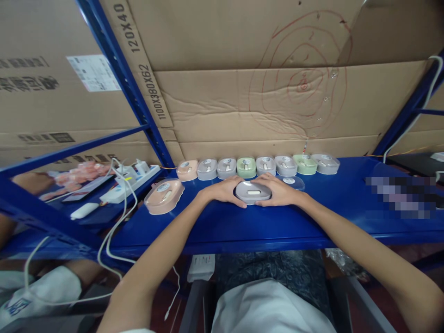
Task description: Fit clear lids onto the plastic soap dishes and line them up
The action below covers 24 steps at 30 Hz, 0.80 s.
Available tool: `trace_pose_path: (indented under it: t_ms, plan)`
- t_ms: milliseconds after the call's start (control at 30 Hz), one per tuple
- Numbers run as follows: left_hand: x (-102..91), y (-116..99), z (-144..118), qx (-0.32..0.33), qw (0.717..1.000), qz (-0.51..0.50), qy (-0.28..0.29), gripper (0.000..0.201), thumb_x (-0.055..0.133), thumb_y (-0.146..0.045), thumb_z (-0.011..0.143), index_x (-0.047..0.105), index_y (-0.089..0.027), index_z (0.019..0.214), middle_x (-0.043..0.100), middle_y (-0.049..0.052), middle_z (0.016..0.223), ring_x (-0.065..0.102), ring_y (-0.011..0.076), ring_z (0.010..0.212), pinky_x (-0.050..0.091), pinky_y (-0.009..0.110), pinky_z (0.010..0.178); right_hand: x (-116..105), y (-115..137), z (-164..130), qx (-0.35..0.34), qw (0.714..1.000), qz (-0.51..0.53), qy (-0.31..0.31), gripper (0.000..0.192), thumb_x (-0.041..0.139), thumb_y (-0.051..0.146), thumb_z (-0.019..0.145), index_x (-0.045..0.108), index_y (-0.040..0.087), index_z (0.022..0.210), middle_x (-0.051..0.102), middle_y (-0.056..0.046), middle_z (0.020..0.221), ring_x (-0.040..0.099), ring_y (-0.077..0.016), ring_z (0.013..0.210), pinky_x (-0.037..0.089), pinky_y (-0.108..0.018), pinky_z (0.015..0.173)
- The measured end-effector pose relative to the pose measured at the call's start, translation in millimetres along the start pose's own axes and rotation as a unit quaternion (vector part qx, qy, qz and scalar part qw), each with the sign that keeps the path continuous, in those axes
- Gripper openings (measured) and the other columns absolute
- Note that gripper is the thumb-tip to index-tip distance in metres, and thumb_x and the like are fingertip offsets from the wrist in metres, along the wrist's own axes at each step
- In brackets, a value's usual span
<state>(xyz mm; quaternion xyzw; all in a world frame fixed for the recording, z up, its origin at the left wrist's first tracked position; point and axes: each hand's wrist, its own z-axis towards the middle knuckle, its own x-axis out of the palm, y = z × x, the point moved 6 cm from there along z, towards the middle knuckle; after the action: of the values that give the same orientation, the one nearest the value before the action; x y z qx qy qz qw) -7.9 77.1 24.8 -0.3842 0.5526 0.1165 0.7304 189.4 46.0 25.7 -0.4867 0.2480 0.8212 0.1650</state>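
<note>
Both forearms reached over the blue bench (222, 229); left hand (225, 190) and right hand (279, 190) clasped a grey lidded case (253, 192), fingers wrapped around it, apparently pressing it shut; release seemed next.

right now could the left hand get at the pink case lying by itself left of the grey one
Probably yes. The left hand rests on the grey case, and the blue shelf between it and the pink case looks bare, with nothing blocking.
</note>
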Motion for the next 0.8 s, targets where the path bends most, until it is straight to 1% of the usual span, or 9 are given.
trace_pose_path:
  t_ms: [100,167,267,333,433,533,600,733,800]
  plan:
    - [-1.5,-5.4,-2.0,0.008,1.0,-0.003,-0.002,0.087,0.091,-0.069,0.068,0.064,-0.022,0.136,0.068,0.014,0.134,0.064,0.0391,0.128,0.05,0.051,0.11,-2.2,-0.7,-0.6,-0.001,1.0,0.013,-0.004,0.089,0.089,0.06,0.081,0.058,0.025,0.157,0.068,-0.015,0.144,0.062,-0.0402,0.133,0.051,-0.063,0.114]
    - [-1.8,-8.0,-2.7,0.01,1.0,0.0,0.0,0.084,0.089,-0.069,0.072,0.064,-0.023,0.137,0.067,0.014,0.135,0.064,0.0383,0.128,0.051,0.051,0.11,-10.1,-3.8,-1.8,0.01,0.999,0.03,-0.018,0.09,0.087,0.064,0.082,0.057,0.026,0.157,0.069,-0.016,0.146,0.063,-0.0399,0.134,0.051,-0.062,0.114]
    - [-2.3,-9.3,-2.7,0.005,1.0,0.001,0.0,0.085,0.09,-0.07,0.071,0.064,-0.023,0.136,0.068,0.014,0.134,0.065,0.039,0.126,0.052,0.052,0.109,-32.9,-14.8,-6.2,0.033,0.996,0.045,-0.063,0.071,0.077,0.063,0.092,0.062,0.025,0.151,0.07,-0.015,0.145,0.067,-0.0365,0.13,0.054,-0.057,0.112]
    - [-2.7,-9.3,-2.6,0.0,1.0,0.0,0.001,0.087,0.09,-0.07,0.069,0.064,-0.022,0.137,0.068,0.014,0.136,0.065,0.0398,0.127,0.051,0.053,0.11,-48.4,-25.6,-10.6,0.045,0.996,0.018,-0.079,0.061,0.074,0.062,0.095,0.068,0.025,0.143,0.072,-0.015,0.141,0.068,-0.0365,0.129,0.052,-0.058,0.113]
    - [-3.1,-9.2,-2.8,-0.007,1.0,0.002,0.008,0.088,0.09,-0.07,0.069,0.064,-0.022,0.138,0.068,0.015,0.136,0.064,0.0396,0.128,0.05,0.053,0.11,-57.6,-44.4,-17.0,0.068,0.996,-0.041,-0.03,0.06,0.078,0.064,0.089,0.074,0.023,0.133,0.075,-0.015,0.132,0.067,-0.039,0.127,0.051,-0.059,0.113]
    - [-3.7,-9.4,-3.7,-0.01,1.0,0.008,0.014,0.087,0.089,-0.071,0.071,0.064,-0.02,0.137,0.067,0.015,0.136,0.064,0.0391,0.127,0.05,0.052,0.111,-54.7,-61.2,-23.4,0.106,0.991,-0.074,0.046,0.063,0.081,0.065,0.085,0.077,0.022,0.13,0.076,-0.015,0.125,0.069,-0.0391,0.12,0.053,-0.055,0.108]
    - [-4.8,-10.0,-4.3,-0.007,1.0,0.007,0.01,0.089,0.089,-0.072,0.07,0.063,-0.021,0.138,0.067,0.014,0.138,0.064,0.0395,0.128,0.05,0.052,0.111,-51.7,-67.8,-26.9,0.128,0.986,-0.071,0.077,0.066,0.082,0.065,0.083,0.077,0.022,0.133,0.076,-0.015,0.127,0.068,-0.0391,0.12,0.052,-0.053,0.11]
    - [-6.8,-11.6,-4.7,0.009,1.0,-0.008,-0.006,0.094,0.09,-0.072,0.069,0.06,-0.024,0.145,0.064,0.014,0.146,0.06,0.0401,0.136,0.046,0.054,0.117,-47.1,-75.0,-31.7,0.142,0.984,-0.04,0.104,0.08,0.084,0.067,0.079,0.071,0.024,0.145,0.074,-0.014,0.134,0.069,-0.0379,0.121,0.054,-0.05,0.108]
    - [-7.4,-11.4,-4.5,0.013,1.0,-0.013,-0.014,0.093,0.091,-0.07,0.07,0.061,-0.024,0.145,0.064,0.014,0.146,0.06,0.0398,0.137,0.046,0.055,0.118,-46.4,-77.8,-33.2,0.131,0.986,-0.032,0.102,0.081,0.086,0.064,0.078,0.069,0.026,0.148,0.075,-0.012,0.133,0.072,-0.036,0.117,0.057,-0.048,0.104]
